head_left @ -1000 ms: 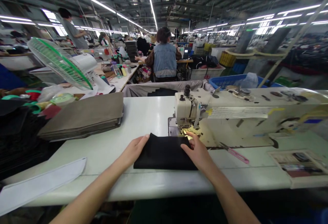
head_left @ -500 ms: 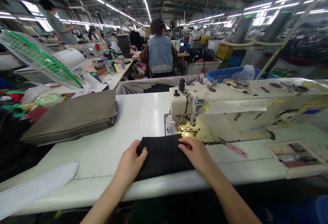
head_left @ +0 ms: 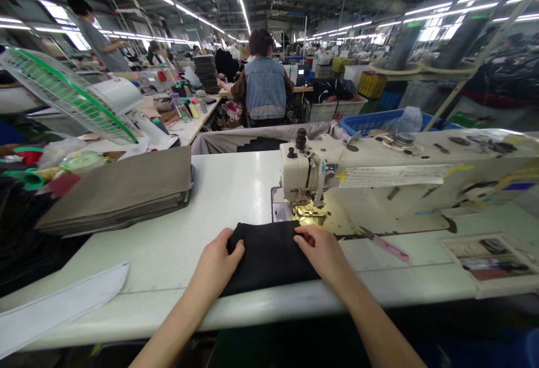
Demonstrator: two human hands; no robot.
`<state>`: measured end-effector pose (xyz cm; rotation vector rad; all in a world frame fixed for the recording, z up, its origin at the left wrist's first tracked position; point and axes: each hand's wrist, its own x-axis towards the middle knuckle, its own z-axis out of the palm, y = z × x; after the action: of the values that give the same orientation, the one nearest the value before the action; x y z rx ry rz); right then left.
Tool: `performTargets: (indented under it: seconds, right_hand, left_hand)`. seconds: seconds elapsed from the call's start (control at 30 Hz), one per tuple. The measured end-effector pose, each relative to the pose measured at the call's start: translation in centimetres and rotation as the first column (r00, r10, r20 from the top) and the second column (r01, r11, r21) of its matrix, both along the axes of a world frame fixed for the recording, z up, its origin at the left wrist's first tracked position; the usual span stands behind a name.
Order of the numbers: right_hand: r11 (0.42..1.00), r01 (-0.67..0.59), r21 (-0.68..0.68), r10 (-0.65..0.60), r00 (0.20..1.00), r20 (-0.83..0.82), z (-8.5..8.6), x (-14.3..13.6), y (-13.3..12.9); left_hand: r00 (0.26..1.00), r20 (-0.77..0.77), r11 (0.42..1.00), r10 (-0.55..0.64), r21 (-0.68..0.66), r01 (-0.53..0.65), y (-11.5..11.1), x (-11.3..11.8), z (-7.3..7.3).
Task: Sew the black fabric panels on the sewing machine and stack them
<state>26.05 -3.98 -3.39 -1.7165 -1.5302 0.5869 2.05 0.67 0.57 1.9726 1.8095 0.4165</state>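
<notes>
A piece of black fabric [head_left: 269, 256] lies over the table's front part, just before the sewing machine [head_left: 301, 174]. My left hand [head_left: 221, 256] grips its left edge, thumb on top and the other fingers hidden beneath. At the upper right corner my right hand [head_left: 318, 247] pinches the fabric between thumb and fingers. The lit needle plate [head_left: 309, 212] is right behind that corner, and the cloth's far edge stops short of the needle area.
Pink-handled scissors [head_left: 389, 248] and a tray of small tools [head_left: 490, 258] lie to the right. Grey fabric pieces [head_left: 122, 188] are stacked at left, near a fan [head_left: 67, 90] and a white strip [head_left: 67, 306]. A person [head_left: 265, 84] sits ahead, back turned.
The fabric's far left corner has shifted slightly right and its far edge now sags a little. Both hands keep their hold, almost in place.
</notes>
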Motion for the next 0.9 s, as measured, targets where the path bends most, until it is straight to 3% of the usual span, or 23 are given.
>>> performTargets:
  seconds: [0.23, 0.5, 0.77, 0.83, 0.9]
  right_hand:
    - [1.0, -0.014, -0.013, 0.014, 1.0, -0.005, -0.2, 0.2, -0.2]
    - [1.0, -0.005, 0.017, 0.005, 1.0, -0.001, -0.9, 0.4, -0.4]
    - [0.999, -0.03, 0.022, 0.027, 0.988, 0.149, -1.1, 0.4, -0.4]
    - [0.994, -0.063, 0.086, 0.039, 0.967, 0.251, -0.8, 0.3, -0.4]
    - [0.971, -0.153, 0.184, 0.084, 0.937, 0.338, -0.4, -0.2, -0.3]
  left_hand:
    - [0.996, 0.034, 0.996, 0.084, 0.015, -0.085, 0.7, -0.8, 0.2]
    - [0.997, 0.011, 0.997, 0.082, -0.014, -0.082, 0.6, -1.1, -0.2]
    - [0.996, -0.066, 0.999, 0.052, -0.008, -0.052, 0.1, -1.0, -0.5]
    - [0.988, -0.154, 0.995, 0.012, 0.096, 0.003, -0.2, -1.1, -0.3]
    - [0.953, -0.259, 0.947, -0.156, 0.237, 0.219, -0.2, -1.3, -0.1]
